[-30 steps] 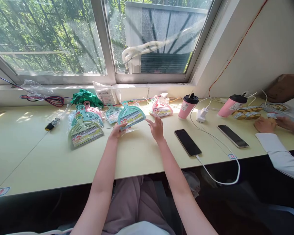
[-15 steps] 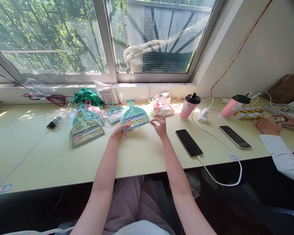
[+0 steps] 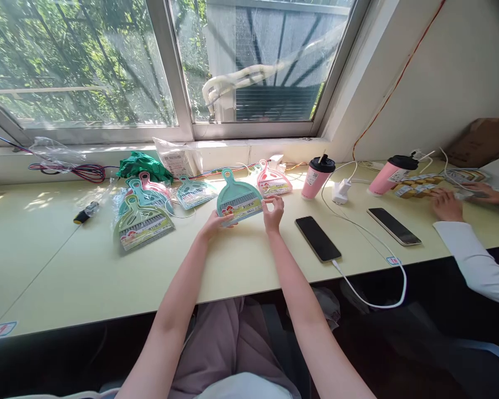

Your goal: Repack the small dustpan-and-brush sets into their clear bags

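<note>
A teal mini dustpan (image 3: 238, 193) with a grey-bristled brush and a printed label faces me, raised a little above the table, its handle loop pointing up. My left hand (image 3: 214, 224) grips its lower left corner, the thumb in front and the fingers behind. At its right edge my right hand (image 3: 273, 214) is closed, thumb and forefinger pinching the rim by the label. Just behind lies another teal dustpan (image 3: 196, 192), and a pink dustpan (image 3: 272, 178) lies further right. Left of my hands is a pile topped by a green dustpan (image 3: 144, 223) and partly wrapped in clear plastic.
On the right are two phones (image 3: 318, 238) (image 3: 394, 226), a charging cable, a white plug adapter (image 3: 341, 191) and pink cups (image 3: 316, 177) (image 3: 393, 175). A co-worker's hand (image 3: 447, 205) rests beyond. A yellow-black screwdriver handle (image 3: 86, 213) and green plastic bag (image 3: 143, 166) are left.
The teal dustpan in my left hand has shifted right. My right thumb and forefinger have come onto its right edge. The camera view has turned slightly, and the co-worker's hands have moved.
</note>
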`<action>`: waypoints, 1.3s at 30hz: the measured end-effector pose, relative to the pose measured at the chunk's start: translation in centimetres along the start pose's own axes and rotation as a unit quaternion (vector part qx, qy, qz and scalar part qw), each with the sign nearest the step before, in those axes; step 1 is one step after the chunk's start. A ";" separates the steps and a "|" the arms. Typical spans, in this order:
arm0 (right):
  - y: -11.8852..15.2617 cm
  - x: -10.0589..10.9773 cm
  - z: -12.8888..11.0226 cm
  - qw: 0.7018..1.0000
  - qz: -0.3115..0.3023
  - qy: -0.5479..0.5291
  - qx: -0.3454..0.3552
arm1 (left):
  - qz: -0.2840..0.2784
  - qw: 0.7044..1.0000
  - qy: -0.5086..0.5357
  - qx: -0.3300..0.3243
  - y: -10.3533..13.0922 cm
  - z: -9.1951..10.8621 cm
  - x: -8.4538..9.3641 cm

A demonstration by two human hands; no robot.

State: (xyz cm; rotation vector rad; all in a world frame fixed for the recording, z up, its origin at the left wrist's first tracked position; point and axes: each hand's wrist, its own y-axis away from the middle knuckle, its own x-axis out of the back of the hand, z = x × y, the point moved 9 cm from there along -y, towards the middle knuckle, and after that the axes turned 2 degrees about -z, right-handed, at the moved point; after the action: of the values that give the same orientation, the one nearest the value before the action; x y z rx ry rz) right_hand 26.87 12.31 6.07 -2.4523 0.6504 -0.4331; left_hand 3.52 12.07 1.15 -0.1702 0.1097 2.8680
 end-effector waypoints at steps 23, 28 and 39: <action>1.1 -3.3 3.2 0.974 -0.138 0.002 -0.178 | -0.028 0.999 0.008 0.014 -0.3 -0.5 -0.2; 1.1 -2.2 3.7 0.966 -0.130 0.111 -0.195 | -0.116 0.993 0.029 0.022 0.7 0.4 -1.3; 1.2 -3.1 3.1 0.968 -0.147 0.098 -0.179 | 0.062 0.998 -0.003 -0.006 -0.7 0.1 0.7</action>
State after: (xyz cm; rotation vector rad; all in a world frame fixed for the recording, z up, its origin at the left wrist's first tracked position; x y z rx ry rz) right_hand 25.20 14.45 2.35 -2.8916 0.4750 -0.7382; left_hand 3.06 12.93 1.17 -0.1633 0.1056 2.9936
